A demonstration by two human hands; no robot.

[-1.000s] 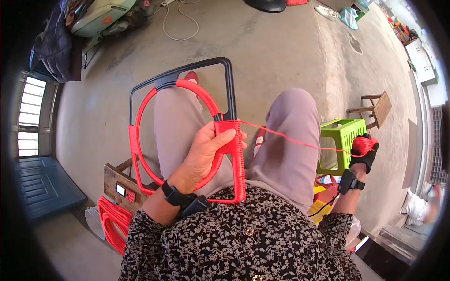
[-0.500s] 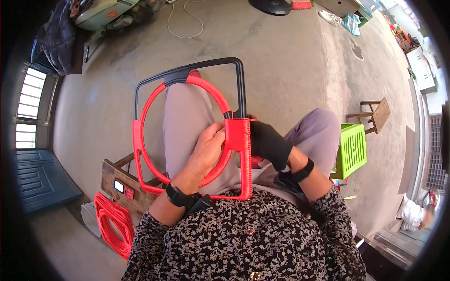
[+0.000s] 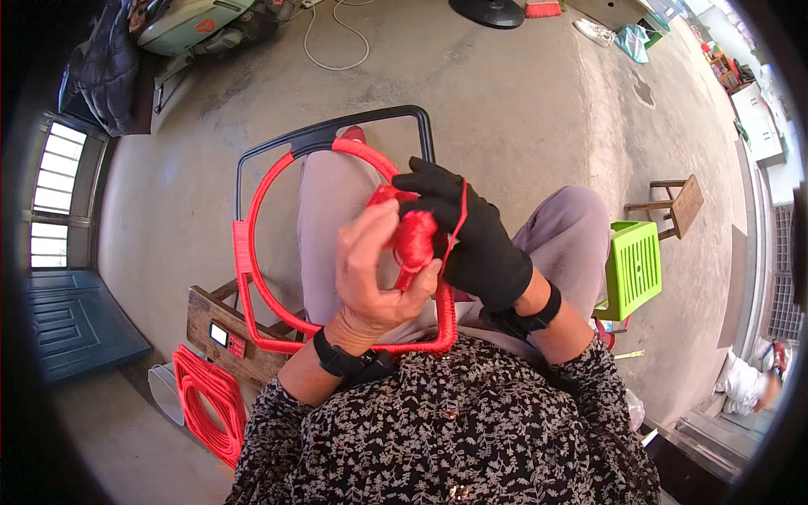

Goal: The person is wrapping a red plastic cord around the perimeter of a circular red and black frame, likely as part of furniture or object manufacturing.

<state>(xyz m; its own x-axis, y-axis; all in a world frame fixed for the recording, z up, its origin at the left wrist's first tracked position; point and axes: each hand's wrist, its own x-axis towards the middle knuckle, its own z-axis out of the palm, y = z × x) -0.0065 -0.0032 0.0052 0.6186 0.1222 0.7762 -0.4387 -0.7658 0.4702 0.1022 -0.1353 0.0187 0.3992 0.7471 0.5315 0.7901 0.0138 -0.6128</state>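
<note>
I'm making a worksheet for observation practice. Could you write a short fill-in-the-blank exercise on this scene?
The right hand wears a glove coloured ____.
The thread bundle by the left hand is coloured ____.
The slatted plastic stool is coloured ____.
The phone lies on a bench made of ____.
Missing words: black; red; green; wood.

Glossy red thread bundle [image 3: 415,241], smooth black frame [image 3: 313,138], seemingly plastic, matt cloth glove [image 3: 486,257], wooden bench [image 3: 203,310]
</note>
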